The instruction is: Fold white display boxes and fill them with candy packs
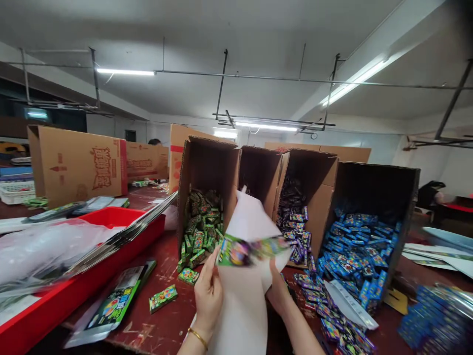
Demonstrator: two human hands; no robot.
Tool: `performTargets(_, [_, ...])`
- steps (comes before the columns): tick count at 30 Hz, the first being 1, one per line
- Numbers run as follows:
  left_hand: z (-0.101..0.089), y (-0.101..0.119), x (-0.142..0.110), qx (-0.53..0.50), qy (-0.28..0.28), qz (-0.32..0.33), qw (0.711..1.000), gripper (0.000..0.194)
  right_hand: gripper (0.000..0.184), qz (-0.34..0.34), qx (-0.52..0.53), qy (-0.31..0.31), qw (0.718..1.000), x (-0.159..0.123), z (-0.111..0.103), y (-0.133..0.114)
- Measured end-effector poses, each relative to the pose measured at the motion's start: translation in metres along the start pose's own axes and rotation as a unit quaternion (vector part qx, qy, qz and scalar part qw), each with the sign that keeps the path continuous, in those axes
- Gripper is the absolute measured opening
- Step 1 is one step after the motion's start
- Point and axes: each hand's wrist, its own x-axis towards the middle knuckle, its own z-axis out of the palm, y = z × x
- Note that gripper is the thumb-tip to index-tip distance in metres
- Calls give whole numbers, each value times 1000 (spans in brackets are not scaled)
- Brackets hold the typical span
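Boxes stood beyond the card, which was held up before them. Left hand was clamped on its left edge, right hand on its right; light, even pinching appeared best against creasing

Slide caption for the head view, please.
Left hand and right hand hold printed paper before open cartons of green packets, purple packets and blue packets.

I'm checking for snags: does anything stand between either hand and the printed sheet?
Nothing visible does. The left hand holds the printed sheet directly at its left edge; the right hand meets its right side, fingers mostly hidden. A loose green box lies left of the left hand, out of the way.
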Motion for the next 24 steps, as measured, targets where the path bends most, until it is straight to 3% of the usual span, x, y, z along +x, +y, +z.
performTargets(2, [-5,-24,-6,49,-27,54,997,37,59,33,37,38,998,-2,-6,5])
performTargets(4, [-7,-47,-14,90,-64,39,993,38,57,45,36,68,996,-5,-11,10])
performTargets(7, [-3,-64,-33,114,-79,-46,989,40,59,60,24,125,990,-6,-16,17])
performTargets(10, [2,-52,-55,-1,-2,-215,977,57,66,74,-6,183,980,-12,-23,30])
performTargets(11, [4,-42,-59,-84,19,-298,951,66,68,71,-33,191,979,-15,-26,37])
performTargets(13, [8,-21,-61,-280,33,-442,852,78,69,17,-120,166,979,-25,-32,55])
performTargets(15, [10,-2,-53,-419,36,-490,763,73,63,-98,-215,91,967,-35,-37,72])
performTargets(17, [5,7,-41,-477,30,-484,733,57,60,-189,-270,9,944,-43,-38,76])
performTargets(20, [-19,4,-37,-457,13,-485,746,48,57,-222,-324,-63,918,-47,-37,44])
performTargets(22, [-39,-3,-50,-421,9,-489,764,42,52,-236,-349,-82,903,-49,-37,3])
performTargets(24, [-55,-4,-71,-401,8,-509,762,39,49,-256,-350,-86,897,-50,-31,-37])
